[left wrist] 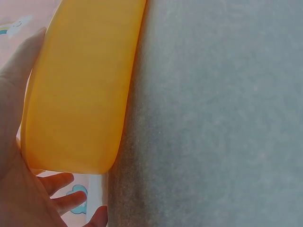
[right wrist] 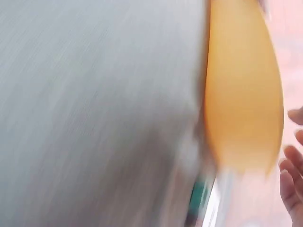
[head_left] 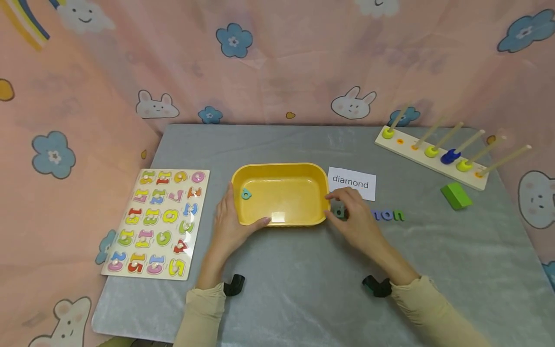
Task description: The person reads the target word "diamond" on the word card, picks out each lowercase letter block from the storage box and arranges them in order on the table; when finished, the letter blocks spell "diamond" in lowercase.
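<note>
A yellow plastic tray (head_left: 282,168) sits in front of me, with a small teal letter (head_left: 246,193) inside near its left end. My left hand (head_left: 230,217) holds that end, thumb over the front rim and fingers along the side; the left wrist view shows the tray wall (left wrist: 80,94) beside the palm. At the tray's right end is my right hand (head_left: 357,217), its loosely bent fingertips right at the rim. In the blurred right wrist view, those fingers (right wrist: 291,175) show a gap from the tray. A dark green letter (head_left: 340,210) is partly hidden under the right hand.
Right of the tray lie a white card (head_left: 352,183) reading "diamond" and a row of purple and green letters (head_left: 388,215). A number puzzle board (head_left: 156,224) is on the left. A peg board (head_left: 433,156) and a green block (head_left: 456,196) stand at the right.
</note>
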Available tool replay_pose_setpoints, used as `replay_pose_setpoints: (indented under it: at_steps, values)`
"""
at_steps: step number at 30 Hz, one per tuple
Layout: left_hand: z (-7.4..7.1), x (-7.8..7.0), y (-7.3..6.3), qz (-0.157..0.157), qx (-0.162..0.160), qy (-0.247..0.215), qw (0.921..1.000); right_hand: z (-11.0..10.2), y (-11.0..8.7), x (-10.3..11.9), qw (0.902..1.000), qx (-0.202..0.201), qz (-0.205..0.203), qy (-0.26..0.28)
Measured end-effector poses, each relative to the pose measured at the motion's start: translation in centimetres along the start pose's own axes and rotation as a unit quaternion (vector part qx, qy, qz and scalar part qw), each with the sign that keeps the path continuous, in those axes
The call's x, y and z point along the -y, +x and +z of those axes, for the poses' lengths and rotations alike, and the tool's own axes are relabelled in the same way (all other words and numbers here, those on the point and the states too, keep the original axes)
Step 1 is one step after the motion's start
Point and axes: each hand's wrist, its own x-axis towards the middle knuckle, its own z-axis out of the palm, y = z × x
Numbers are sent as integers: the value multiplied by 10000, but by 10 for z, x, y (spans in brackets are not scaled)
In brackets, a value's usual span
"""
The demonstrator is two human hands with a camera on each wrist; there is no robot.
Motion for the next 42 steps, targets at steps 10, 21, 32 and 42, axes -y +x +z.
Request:
replay_pose_setpoints:
  at_steps: [10,21,32,42]
  values:
    - [1,-2,2,23,57,95,9999,52,38,43,9796,1943,-482,169]
    - [0,-1,2,-46,108,98,9999,93,80,39,9496,2946,-784,727]
    - [-1,-2,1,-23,118,167,9998,115,98,55,9428,3223,-841,125]
    - [-1,-2,1,-58,45,50,10000,117,96,55,9551,2916,-530,-20]
